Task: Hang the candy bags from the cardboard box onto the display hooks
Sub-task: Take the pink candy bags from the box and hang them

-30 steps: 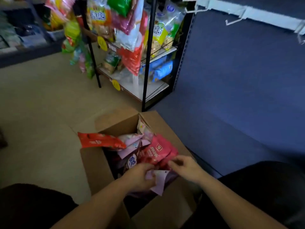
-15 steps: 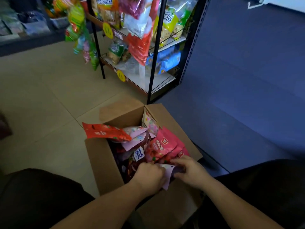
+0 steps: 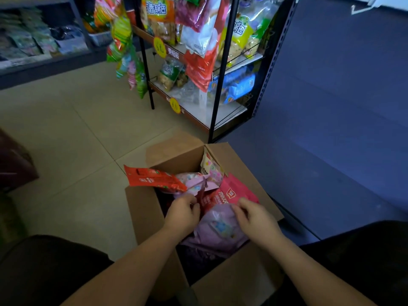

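Note:
An open cardboard box (image 3: 143,208) stands on the floor between my knees, full of candy bags. A pale purple bag (image 3: 218,228) lies on top at the near side. My right hand (image 3: 256,219) pinches its upper edge. My left hand (image 3: 183,215) is curled over the bags just left of it, fingers closed at a dark red bag's edge; whether it grips that bag I cannot tell. A red bag (image 3: 152,178) sticks out over the box's left rim. A pink bag (image 3: 231,191) and a small pastel bag (image 3: 210,167) lie further back. One white display hook (image 3: 362,5) shows top right.
A black wire rack (image 3: 220,69) loaded with snack bags stands just behind the box. A dark blue panel wall (image 3: 342,107) fills the right side. Tiled floor (image 3: 66,140) lies to the left, with a dark object (image 3: 13,164) at the left edge and shelves behind.
The view has tilted downward. The pale purple bag now lies spread on top of the box, and both hands have shifted up onto its far edge.

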The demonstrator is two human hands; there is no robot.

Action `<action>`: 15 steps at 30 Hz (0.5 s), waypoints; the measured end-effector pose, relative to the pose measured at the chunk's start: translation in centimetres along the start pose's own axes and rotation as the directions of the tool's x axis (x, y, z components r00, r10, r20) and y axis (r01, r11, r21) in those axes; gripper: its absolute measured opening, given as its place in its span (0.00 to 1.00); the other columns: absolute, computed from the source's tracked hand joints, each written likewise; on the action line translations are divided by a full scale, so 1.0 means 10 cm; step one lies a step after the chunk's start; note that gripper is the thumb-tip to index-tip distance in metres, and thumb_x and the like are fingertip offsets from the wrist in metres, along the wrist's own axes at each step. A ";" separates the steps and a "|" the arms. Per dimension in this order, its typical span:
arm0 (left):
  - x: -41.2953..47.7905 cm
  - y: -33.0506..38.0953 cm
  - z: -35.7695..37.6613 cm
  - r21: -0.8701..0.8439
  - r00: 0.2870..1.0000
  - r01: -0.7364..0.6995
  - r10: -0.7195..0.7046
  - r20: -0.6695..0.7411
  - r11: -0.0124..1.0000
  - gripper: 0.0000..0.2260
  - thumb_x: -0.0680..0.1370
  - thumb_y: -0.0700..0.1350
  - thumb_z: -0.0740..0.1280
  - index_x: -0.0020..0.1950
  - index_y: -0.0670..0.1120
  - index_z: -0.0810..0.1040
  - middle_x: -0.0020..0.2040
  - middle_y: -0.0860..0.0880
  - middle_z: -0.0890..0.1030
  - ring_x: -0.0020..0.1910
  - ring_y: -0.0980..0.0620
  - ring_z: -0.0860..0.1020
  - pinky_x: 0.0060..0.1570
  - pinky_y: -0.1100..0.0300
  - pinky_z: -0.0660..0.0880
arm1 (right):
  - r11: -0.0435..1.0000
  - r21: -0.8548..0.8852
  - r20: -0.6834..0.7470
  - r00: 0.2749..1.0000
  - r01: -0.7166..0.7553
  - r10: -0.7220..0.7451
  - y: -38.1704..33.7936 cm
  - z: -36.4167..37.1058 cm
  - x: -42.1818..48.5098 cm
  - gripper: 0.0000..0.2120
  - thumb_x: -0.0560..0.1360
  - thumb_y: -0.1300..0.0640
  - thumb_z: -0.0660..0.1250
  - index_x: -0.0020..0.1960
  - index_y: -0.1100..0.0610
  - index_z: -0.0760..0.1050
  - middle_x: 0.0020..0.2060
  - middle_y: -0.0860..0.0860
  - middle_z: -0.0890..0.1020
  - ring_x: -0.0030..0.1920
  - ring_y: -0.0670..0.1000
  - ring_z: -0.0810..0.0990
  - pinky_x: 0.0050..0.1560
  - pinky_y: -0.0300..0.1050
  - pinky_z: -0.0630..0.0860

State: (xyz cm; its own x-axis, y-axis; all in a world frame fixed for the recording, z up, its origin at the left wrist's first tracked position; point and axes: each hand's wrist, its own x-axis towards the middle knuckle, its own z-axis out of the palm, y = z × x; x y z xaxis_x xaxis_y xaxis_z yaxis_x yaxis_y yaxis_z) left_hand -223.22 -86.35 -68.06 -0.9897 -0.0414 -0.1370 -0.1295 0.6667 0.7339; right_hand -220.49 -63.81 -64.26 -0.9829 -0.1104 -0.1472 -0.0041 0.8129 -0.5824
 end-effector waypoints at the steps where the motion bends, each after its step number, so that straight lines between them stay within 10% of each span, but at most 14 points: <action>1: 0.01 0.05 -0.04 -0.066 0.999 0.036 -0.039 -0.032 0.997 0.07 0.77 0.39 0.68 0.39 0.44 0.75 0.33 0.46 0.77 0.34 0.47 0.74 0.37 0.59 0.65 | 0.999 -0.026 0.005 1.000 -0.020 0.020 -0.10 -0.08 0.03 0.15 0.83 0.44 0.61 0.37 0.41 0.66 0.29 0.45 0.73 0.33 0.48 0.72 0.37 0.49 0.71; 9: -0.12 0.55 -0.46 -0.304 0.940 -0.020 -0.085 -0.329 0.953 0.11 0.80 0.42 0.64 0.39 0.49 0.68 0.35 0.48 0.75 0.34 0.52 0.70 0.33 0.55 0.65 | 0.948 0.174 -0.104 0.953 -0.266 0.286 -0.36 -0.80 0.12 0.18 0.84 0.51 0.60 0.37 0.55 0.65 0.32 0.50 0.72 0.32 0.52 0.71 0.32 0.45 0.69; 15: -0.47 0.79 -0.20 -0.325 0.949 -0.292 0.314 0.016 0.899 0.06 0.83 0.42 0.62 0.57 0.51 0.76 0.51 0.51 0.83 0.51 0.55 0.80 0.53 0.60 0.76 | 0.721 0.579 0.070 0.904 -0.381 0.421 -0.53 -0.60 0.09 0.13 0.85 0.55 0.58 0.42 0.57 0.68 0.33 0.53 0.70 0.33 0.52 0.71 0.38 0.49 0.73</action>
State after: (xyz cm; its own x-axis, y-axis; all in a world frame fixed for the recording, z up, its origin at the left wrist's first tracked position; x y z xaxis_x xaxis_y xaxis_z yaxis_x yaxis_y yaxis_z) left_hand -219.69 -82.43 -60.28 -0.9792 0.1819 0.0898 0.1527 0.3698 0.9165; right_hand -222.49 -64.85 -56.52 -0.8777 0.2029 -0.4342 0.4777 0.2974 -0.8267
